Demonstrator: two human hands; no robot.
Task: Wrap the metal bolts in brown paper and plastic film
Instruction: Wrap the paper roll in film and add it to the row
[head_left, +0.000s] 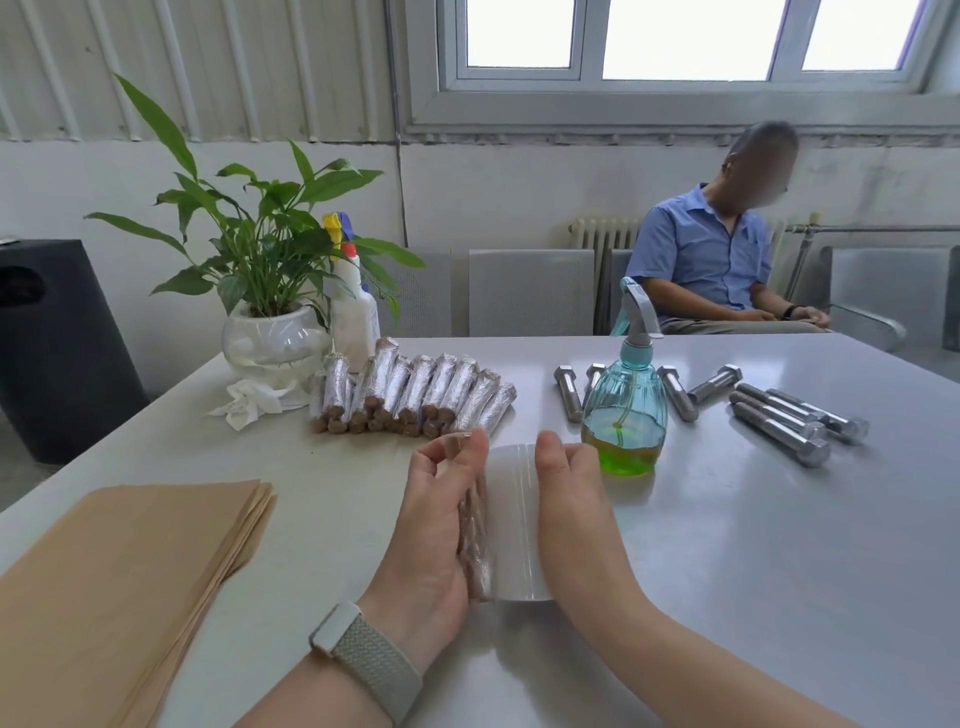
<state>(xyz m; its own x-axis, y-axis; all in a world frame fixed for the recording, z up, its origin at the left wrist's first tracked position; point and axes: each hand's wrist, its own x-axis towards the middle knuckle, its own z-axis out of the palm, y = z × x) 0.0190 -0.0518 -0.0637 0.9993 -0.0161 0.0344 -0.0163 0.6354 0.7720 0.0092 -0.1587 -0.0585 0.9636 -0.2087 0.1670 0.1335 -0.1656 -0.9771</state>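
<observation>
So the left hand (436, 519) is curled round a paper-wrapped bolt (475, 540) that's already partly in film, held just above the tabletop (727, 545). The right hand (566, 514) sits against the roll of plastic film (514, 519); I can't tell if its fingers are actually gripping, they're behind the roll. Biggest risk imo: the film goes slack or bunches between roll and bolt, so the wrap comes out loose. The spray bottle (623, 410) is right by the right hand too, an easy knock. Bare bolts (779, 415) wait far right, finished ones (410, 395) are piled beyond, brown paper sheets (130, 566) at left. The bolt's near end is hidden by the palm
</observation>
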